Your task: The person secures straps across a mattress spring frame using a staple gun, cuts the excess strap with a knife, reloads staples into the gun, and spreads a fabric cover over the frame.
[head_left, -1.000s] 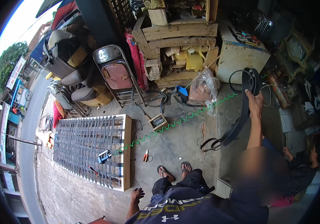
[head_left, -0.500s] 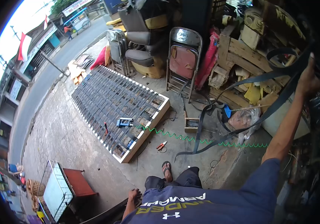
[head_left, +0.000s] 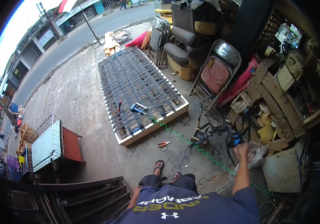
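Observation:
My right hand (head_left: pixel 241 151) is closed in a fist around black webbing strap (head_left: pixel 246 125), which hangs in blurred loops beside it. Just beyond the knuckles lies a blue piece (head_left: pixel 236 140) on a thin wooden stick, with a clear plastic bag (head_left: pixel 256 154) underneath. My left hand (head_left: pixel 135 192) is low by my thigh, its fingers mostly hidden. In front of me a wooden frame (head_left: pixel 156 125) with woven black webbing lies on the ground. A blue staple gun (head_left: pixel 139 108) with a green coiled hose (head_left: pixel 178 135) rests on the webbing, near a slim red-and-black tool (head_left: pixel 119 106).
Red-handled pliers (head_left: pixel 163 144) and a small wooden box (head_left: pixel 200 135) lie on the concrete. A folding chair (head_left: pixel 216 74), removed seats (head_left: pixel 178 52) and scrap wood (head_left: pixel 279 104) stand right. On the left are a red-sided cabinet (head_left: pixel 72 145) and a dark slatted piece (head_left: pixel 89 199).
My right hand has come down from high on the right to near the blue piece, and the strap loops have dropped and bunched. The view has turned right.

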### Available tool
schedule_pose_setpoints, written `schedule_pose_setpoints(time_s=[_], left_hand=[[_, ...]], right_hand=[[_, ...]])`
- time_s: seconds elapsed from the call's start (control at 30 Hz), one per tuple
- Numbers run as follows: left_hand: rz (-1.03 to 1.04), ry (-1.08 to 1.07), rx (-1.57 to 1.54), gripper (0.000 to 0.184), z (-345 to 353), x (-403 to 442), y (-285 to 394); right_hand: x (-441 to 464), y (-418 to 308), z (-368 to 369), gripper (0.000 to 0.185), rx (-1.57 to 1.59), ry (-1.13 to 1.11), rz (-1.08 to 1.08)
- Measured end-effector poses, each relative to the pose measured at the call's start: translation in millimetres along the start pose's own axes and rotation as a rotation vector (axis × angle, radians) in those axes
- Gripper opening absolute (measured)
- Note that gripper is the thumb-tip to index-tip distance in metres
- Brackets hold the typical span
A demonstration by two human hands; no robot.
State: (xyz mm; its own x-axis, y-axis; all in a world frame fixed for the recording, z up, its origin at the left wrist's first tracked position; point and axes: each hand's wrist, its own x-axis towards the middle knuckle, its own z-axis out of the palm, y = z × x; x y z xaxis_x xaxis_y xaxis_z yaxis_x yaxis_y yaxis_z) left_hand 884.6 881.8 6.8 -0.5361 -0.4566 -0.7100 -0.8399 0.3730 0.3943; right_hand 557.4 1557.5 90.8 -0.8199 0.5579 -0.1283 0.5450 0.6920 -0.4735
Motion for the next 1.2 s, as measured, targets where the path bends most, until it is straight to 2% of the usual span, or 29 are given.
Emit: schedule_pose_setpoints(time_s=[0.07,0.1,0.13,0.17,0.2,0.27,0.33,0.37,0.4,0.43,0.47,0.5,0.53,0.57,0.6,0.63,0.67,0.7,0.73,0.8,0.87,0.9,0.93,0.97,1.03,1.07,1.1,1.13,1.2], left_hand=[[-0.009,-0.065,-0.021,0.040,4.9,-5.2,12.2],[-0.020,-0.066,-0.075,0.037,0.5,-16.4,24.7],[-0.019,-0.082,-0.049,0.037,-4.6,-24.1,31.4],[-0.064,-0.109,-0.120,0.036,-10.2,-30.0,40.7],[-0.109,-0.134,-0.192,0.035,-16.6,-36.7,54.3],[-0.102,-0.160,-0.100,0.032,-22.9,-32.2,70.2],[-0.046,-0.193,-0.059,0.031,-24.6,-20.9,63.7],[-0.022,-0.211,-0.046,0.030,-25.5,-16.5,55.7],[-0.017,-0.223,-0.033,0.030,-24.4,-5.6,57.0],[-0.054,-0.259,-0.061,0.031,-23.9,4.7,58.8],[-0.095,-0.291,-0.093,0.032,-24.7,10.5,59.8],[-0.178,-0.312,-0.170,0.033,-27.8,11.9,71.8],[-0.189,-0.310,-0.178,0.033,-27.9,20.7,83.4],[-0.168,-0.306,-0.260,0.032,-30.4,27.3,87.4],[-0.144,-0.295,-0.343,0.030,-35.9,29.9,86.1],[-0.149,-0.284,-0.358,0.030,-41.8,32.8,87.6],[-0.141,-0.285,-0.386,0.030,-45.6,37.6,92.7],[-0.132,-0.288,-0.418,0.029,-46.6,45.5,98.6],[-0.137,-0.286,-0.444,0.029,-46.2,53.8,94.9],[-0.188,-0.281,-0.506,0.025,-46.8,74.5,83.6],[-0.187,-0.234,-0.516,0.022,-63.5,69.9,71.4],[-0.151,-0.243,-0.347,0.021,-71.9,70.8,70.6],[-0.107,-0.250,-0.184,0.021,-76.5,76.5,76.5],[-0.106,-0.238,-0.206,0.021,-80.9,78.3,71.9],[-0.331,-0.335,-0.336,0.023,-92.6,86.1,63.3],[-0.330,-0.325,-0.355,0.023,-97.8,91.4,63.1],[-0.371,-0.275,-0.433,0.023,-103.8,98.9,64.3],[-0.414,-0.224,-0.510,0.024,-109.5,105.5,65.8],[-0.356,-0.171,-0.556,0.024,-125.8,130.1,80.9]], right_hand=[[-99.4,14.3,105.7,0.049,-0.002,-0.268,-0.162],[-160.3,-5.1,134.3,0.049,0.284,-0.728,0.347],[-212.9,-8.5,163.7,0.052,0.248,-1.024,0.391],[-261.5,-13.1,192.6,0.051,-0.167,-1.048,-0.100],[-306.5,19.4,261.4,0.051,-0.126,-1.072,-0.216],[-312.3,-69.1,161.3,0.048,-0.145,-1.142,-0.487],[-283.4,-55.3,166.2,0.045,0.275,-1.198,-0.153],[-263.2,-61.7,142.4,0.046,0.371,-1.172,0.105],[-245.0,-55.6,129.3,0.052,0.417,-1.010,0.228],[-223.2,-38.3,118.9,0.061,0.460,-0.838,0.241],[-198.1,-7.5,113.5,0.073,0.615,-0.683,0.384],[-186.5,-11.1,65.8,0.084,0.708,-0.422,0.504],[-166.5,16.5,48.3,0.087,0.832,-0.063,0.569],[-136.2,85.3,44.3,0.078,0.891,0.229,0.764],[-109.8,166.7,44.1,0.059,0.846,0.500,0.814],[-117.7,154.7,5.1,0.025,0.778,0.629,0.975],[-125.3,167.7,-25.4,0.011,0.881,0.507,0.929],[-134.1,162.4,-39.7,0.015,0.881,0.479,0.929],[-135.6,177.9,-44.1,0.020,0.854,0.336,0.950],[-150.2,170.2,-28.9,0.018,0.574,0.139,0.868],[-167.8,150.8,24.9,0.018,0.563,0.037,0.920],[-179.2,133.6,67.0,0.017,0.629,-0.040,0.924],[-184.8,119.1,112.9,0.017,0.675,-0.221,0.980],[-207.2,60.0,147.6,0.017,0.663,-0.286,0.943],[-249.5,-41.4,225.4,0.020,0.548,-0.541,0.825],[-256.0,-89.0,231.4,0.023,0.285,-0.678,0.443],[-262.6,-137.9,236.5,0.028,-0.173,-0.681,-0.028],[-269.2,-187.3,241.3,0.033,-0.490,-0.524,-0.383],[-232.1,-269.0,210.8,0.033,-0.038,-0.905,-0.197]])
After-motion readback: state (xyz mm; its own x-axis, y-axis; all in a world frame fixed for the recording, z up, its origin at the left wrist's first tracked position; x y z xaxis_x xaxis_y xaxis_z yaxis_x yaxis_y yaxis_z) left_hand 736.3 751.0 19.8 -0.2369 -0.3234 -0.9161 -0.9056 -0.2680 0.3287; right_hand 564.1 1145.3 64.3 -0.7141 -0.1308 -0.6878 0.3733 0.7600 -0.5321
